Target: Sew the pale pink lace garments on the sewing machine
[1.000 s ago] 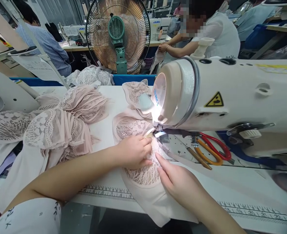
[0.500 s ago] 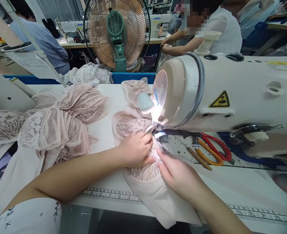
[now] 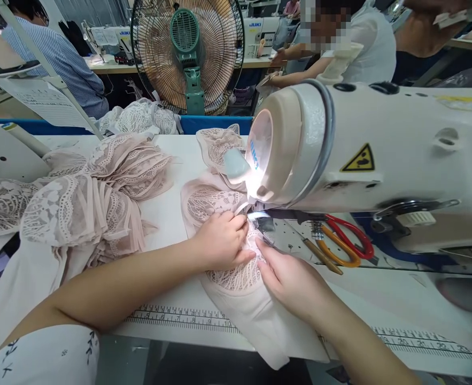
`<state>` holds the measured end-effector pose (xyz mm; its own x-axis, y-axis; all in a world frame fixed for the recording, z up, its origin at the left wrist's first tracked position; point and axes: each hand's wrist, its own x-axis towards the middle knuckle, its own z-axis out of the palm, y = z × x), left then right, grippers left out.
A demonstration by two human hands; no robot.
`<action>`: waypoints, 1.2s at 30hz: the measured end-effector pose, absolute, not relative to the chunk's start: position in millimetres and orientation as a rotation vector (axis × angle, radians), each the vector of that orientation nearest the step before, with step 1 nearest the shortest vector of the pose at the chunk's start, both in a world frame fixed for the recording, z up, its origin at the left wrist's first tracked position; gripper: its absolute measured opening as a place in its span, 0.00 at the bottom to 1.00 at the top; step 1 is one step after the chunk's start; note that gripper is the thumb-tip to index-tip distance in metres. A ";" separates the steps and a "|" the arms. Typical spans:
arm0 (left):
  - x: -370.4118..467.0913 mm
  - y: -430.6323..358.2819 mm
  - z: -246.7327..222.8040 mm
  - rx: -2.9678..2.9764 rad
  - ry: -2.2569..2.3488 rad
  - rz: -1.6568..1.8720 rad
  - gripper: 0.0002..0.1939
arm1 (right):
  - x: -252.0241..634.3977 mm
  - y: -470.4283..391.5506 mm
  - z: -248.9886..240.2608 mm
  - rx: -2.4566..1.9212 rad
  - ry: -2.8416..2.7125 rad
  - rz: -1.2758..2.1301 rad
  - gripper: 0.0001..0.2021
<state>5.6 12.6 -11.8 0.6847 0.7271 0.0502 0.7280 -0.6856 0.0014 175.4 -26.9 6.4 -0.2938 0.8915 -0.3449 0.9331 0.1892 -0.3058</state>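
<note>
A pale pink lace bra (image 3: 236, 280) lies under the head of a white sewing machine (image 3: 311, 139), whose lamp lights the needle area. My left hand (image 3: 222, 243) bears on the lace left of the presser foot, its fingers curled and pinching the fabric. Close to the needle, a narrow light strip shows above those fingers. On the other side, my right hand (image 3: 287, 275) grips the edge of the lace cup between thumb and fingers, just below the presser foot. The bra's plain lower band hangs over the table's front edge. Needle and stitching are hidden.
Stacked pink lace bras (image 3: 99, 208) cover the left of the table. Red-handled scissors (image 3: 351, 235), orange-handled scissors (image 3: 340, 254) and a thin brown-handled tool (image 3: 322, 256) lie under the machine arm. A printed ruler (image 3: 179, 316) runs along the front. Beyond stand a fan (image 3: 187, 53) and co-workers.
The whole view has shifted slightly. Both hands keep almost the same place on the bra. In the background, a co-worker's arms have moved.
</note>
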 end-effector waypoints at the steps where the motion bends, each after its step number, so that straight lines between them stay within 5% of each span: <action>1: 5.7 13.1 -12.0 -2.867 -1.237 -0.077 0.30 | 175.4 -26.7 6.1 1.814 2.354 -0.705 0.23; 14: 2.2 19.0 -11.9 -2.839 -1.300 -0.069 0.31 | 172.6 -22.0 5.2 1.826 2.289 -0.719 0.26; 32: -14.0 18.9 2.8 -2.762 -1.413 -0.200 0.19 | 198.4 -44.7 -0.4 1.742 2.451 -0.594 0.21; 36: -15.3 -5.2 20.5 -2.852 -1.508 0.239 0.38 | 200.9 -48.4 -3.4 1.702 2.390 -0.603 0.23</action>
